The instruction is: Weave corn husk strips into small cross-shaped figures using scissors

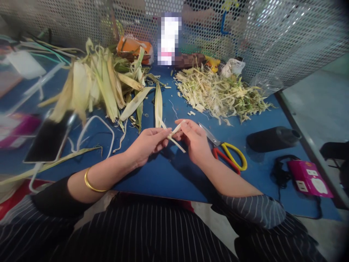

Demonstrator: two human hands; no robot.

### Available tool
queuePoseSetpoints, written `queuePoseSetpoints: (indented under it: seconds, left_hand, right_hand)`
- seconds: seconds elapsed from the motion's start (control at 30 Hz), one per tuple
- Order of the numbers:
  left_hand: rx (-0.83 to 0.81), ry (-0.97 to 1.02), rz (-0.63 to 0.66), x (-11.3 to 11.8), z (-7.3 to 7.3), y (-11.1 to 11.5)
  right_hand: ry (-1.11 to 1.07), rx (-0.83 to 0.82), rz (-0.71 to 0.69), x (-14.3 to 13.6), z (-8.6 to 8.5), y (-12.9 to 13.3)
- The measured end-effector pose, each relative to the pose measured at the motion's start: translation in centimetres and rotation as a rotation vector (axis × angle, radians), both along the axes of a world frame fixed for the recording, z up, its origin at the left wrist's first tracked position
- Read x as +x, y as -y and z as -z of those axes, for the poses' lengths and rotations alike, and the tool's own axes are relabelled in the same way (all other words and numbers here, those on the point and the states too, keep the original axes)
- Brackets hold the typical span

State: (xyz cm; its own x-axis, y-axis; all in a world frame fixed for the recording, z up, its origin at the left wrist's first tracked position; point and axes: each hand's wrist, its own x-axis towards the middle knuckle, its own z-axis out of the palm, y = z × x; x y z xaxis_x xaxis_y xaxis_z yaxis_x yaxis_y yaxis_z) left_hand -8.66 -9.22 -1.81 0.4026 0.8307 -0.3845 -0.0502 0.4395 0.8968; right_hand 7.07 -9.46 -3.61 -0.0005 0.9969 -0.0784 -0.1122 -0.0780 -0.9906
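Pale strips of corn husk [177,143] cross one another between my two hands, above the blue table. My left hand [152,141] pinches the strips near their crossing. Fingers and thumb of my right hand [194,136] are closed on the upper right strip. Just beyond my hands lies a long husk leaf [158,102], pointing away from me. Scissors with one red and one yellow handle [236,155] rest beside my right hand, the blades partly behind it.
A pile of whole corn husks [89,87] lies at the back left, and husk scraps [215,91] at the back right. A phone [49,136] and white cable are at left. A black bottle [272,139] and a pink power socket [311,178] lie right. Perforated metal mesh [131,18] borders the back.
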Motion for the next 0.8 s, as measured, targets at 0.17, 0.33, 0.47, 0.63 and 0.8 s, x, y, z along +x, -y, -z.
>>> queuePoseSetpoints:
  seconds: [0.17,0.33,0.47,0.63,0.8]
  left_hand:
    - [-0.063,0.004,0.019,0.0,0.1,0.0]
    - [-0.021,-0.090,0.054,0.1,0.0,0.3]
    - [0.079,-0.086,0.107,0.0,0.3,0.2]
    - [0.102,-0.089,0.118,0.0,1.0,0.3]
    - [0.102,-0.206,0.160,0.2,1.0,0.6]
  right_hand:
    - [-0.043,-0.053,-0.036,-0.4,0.0,0.3]
    - [0.082,0.045,0.007,-0.5,-0.2,0.4]
    - [0.139,0.061,0.060,-0.5,0.0,0.5]
    - [0.239,0.101,0.032,-0.1,-0.4,0.3]
    - [0.463,0.279,-0.153,0.3,-1.3,0.3]
